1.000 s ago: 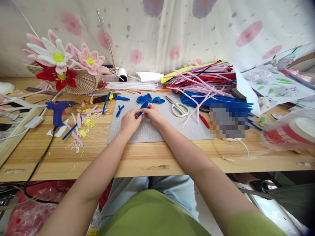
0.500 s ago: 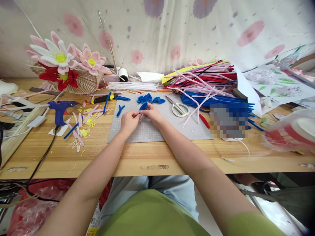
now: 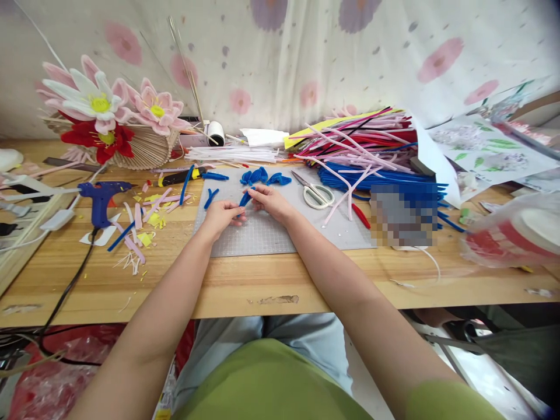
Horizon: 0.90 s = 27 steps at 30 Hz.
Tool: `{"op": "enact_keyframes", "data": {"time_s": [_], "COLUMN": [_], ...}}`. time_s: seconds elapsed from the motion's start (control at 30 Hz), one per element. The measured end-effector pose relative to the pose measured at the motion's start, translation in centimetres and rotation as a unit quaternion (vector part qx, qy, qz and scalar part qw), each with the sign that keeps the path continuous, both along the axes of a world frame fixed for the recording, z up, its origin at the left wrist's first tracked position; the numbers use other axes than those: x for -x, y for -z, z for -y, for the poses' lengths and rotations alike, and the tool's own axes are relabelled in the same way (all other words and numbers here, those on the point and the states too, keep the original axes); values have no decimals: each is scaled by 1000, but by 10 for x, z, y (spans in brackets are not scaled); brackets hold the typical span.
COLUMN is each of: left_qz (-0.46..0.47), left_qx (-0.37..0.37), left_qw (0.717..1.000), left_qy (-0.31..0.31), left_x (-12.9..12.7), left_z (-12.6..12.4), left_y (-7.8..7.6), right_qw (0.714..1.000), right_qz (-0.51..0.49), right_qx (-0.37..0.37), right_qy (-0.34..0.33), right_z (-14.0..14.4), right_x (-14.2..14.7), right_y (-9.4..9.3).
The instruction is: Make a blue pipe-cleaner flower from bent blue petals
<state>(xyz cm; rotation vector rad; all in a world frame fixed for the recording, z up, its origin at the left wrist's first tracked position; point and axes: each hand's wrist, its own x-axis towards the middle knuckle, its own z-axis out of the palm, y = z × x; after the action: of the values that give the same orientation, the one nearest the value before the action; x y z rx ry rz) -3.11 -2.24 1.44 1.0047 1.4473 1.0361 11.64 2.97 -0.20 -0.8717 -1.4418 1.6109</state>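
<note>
Pinching one blue pipe-cleaner piece [image 3: 244, 199] between them, the left hand [image 3: 221, 214] and the right hand [image 3: 272, 201] meet over the grey cutting mat [image 3: 262, 233], which lies flat on the wooden bench [image 3: 271, 280]. Left hand: fingers curled, thumb and forefinger closed on the lower end of the piece. Right hand: fingertips closed on the upper end. The piece sits just above the mat surface, tilted, near the mat's far edge.

Adjacent items:
- A cluster of finished blue petal shapes [image 3: 262, 176] rests on the mat just beyond the hands (not touching them).
- White-handled scissors [image 3: 315, 191] lie on the mat to the right of the right hand.
- A heap of pink, red and blue pipe cleaners [image 3: 363, 151] occupies the bench further right.
- A blue glue gun [image 3: 101, 198] stands on the bench well to the left, among pink and yellow offcuts [image 3: 146, 219].
- Pipe-cleaner flowers [image 3: 105, 114] sit at the far left rear.
</note>
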Motion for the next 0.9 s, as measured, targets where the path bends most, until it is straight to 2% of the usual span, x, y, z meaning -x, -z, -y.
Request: {"op": "enact_keyframes", "data": {"time_s": [0.1, 0.2, 0.47, 0.57, 0.67, 0.73, 0.8, 0.9], "left_qz": [-14, 3, -17, -35, -53, -3, 91, 178], "left_qx": [28, 18, -36, -41, -93, -111, -83, -27], "left_qw": [999, 999, 999, 998, 990, 981, 972, 970], "left_qy": [26, 43, -8, -38, -95, -160, -198, -163], "left_x": [5, 3, -1, 5, 8, 6, 1, -7], "left_z": [1, 2, -2, -6, -8, -8, -8, -7], "left_y": [-3, -4, 5, 8, 9, 6, 2, -3], "right_qw": [993, 984, 964, 971, 982, 991, 998, 999], "right_qz": [76, 118, 188, 182, 153, 114, 68, 19], "right_qx": [-60, -102, -186, -151, -91, -49, -8, 40], "right_qy": [66, 90, 26, -28, -60, -51, -17, 22], "right_z": [-4, -6, 4, 5, 6, 7, 9, 12], "right_x": [-5, -2, 12, 7, 5, 7, 12, 19], "right_y": [3, 7, 1, -3, -5, -5, -5, -4]}}
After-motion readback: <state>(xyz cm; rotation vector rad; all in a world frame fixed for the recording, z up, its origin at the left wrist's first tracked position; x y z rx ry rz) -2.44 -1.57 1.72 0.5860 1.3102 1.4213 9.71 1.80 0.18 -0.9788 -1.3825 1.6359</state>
